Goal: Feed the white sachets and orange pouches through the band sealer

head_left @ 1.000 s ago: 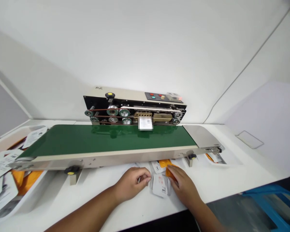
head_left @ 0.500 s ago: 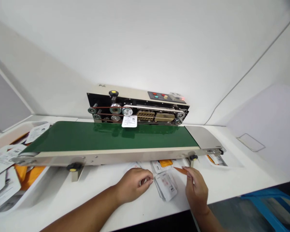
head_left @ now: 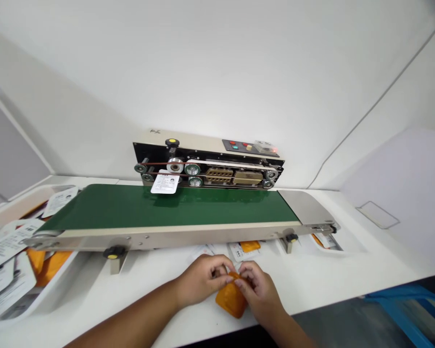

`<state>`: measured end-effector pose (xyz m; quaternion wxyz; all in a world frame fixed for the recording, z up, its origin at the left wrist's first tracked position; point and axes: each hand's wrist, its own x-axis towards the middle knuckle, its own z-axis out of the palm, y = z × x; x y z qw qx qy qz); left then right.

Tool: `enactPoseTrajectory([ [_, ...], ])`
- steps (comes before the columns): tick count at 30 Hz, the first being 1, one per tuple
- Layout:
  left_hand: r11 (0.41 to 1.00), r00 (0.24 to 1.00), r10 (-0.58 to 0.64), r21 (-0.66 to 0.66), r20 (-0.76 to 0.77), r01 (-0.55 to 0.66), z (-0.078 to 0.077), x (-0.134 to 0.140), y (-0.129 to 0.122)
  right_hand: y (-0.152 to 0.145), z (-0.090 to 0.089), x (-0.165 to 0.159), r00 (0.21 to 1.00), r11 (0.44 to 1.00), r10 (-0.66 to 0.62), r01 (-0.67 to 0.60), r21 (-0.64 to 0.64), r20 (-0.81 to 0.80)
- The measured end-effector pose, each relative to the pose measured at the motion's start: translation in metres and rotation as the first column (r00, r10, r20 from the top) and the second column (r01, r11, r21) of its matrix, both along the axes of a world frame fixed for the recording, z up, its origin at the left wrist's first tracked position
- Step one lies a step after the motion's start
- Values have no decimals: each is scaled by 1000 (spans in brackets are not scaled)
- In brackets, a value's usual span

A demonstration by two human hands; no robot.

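Observation:
Both hands meet over the front of the white table, pinching the upper edge of a small orange pouch [head_left: 232,298]. My left hand [head_left: 205,280] grips it from the left, thumb and fingers closed on its top. From the right, my right hand [head_left: 259,290] pinches the same edge with its thumb in front. The pouch hangs tilted below the fingers and hides most of the white packets behind it. Beyond the hands, an orange packet [head_left: 250,246] lies on white printed packets under the front of the conveyor.
A band sealer [head_left: 210,162] stands behind a green conveyor belt [head_left: 188,210]. One white printed packet [head_left: 166,182] hangs from its rollers over the belt. A white bin [head_left: 58,285] of packets sits left; another white tray [head_left: 342,250] is under the belt's right end. A blue stool [head_left: 402,302] stands lower right.
My right hand has moved left with the orange pouch to meet my left hand, which now grips it too. The white packet in the sealer has travelled left along the rollers.

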<state>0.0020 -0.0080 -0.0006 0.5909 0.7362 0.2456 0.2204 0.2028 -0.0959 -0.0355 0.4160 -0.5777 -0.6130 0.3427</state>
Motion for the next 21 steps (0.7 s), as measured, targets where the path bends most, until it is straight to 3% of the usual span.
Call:
enactPoseTrajectory([
  [5,993,994,97,-72,51,-93,-1,1,3,3,16,17,999,993,43,-44,-106,-18],
  [10,994,1000,-21,-109,11,22,-6,1,1,5,44,31,971,933,240,-224,-284,24],
  [14,988,996,-87,-123,15,88,-5,1,-2,15,75,59,956,933,281,-251,-257,87],
  [16,991,997,-69,-115,41,74,-4,0,-2,28,92,83,989,974,142,-133,-185,37],
  [18,995,998,-34,-90,55,39,-4,0,-1,47,107,109,982,989,-145,141,-46,-120],
  [19,997,998,-21,-74,54,25,-4,-1,-1,59,115,121,928,951,-293,308,30,-230],
  [21,999,999,-10,-40,42,11,-5,-1,0,82,127,142,771,813,-462,565,138,-438],
])
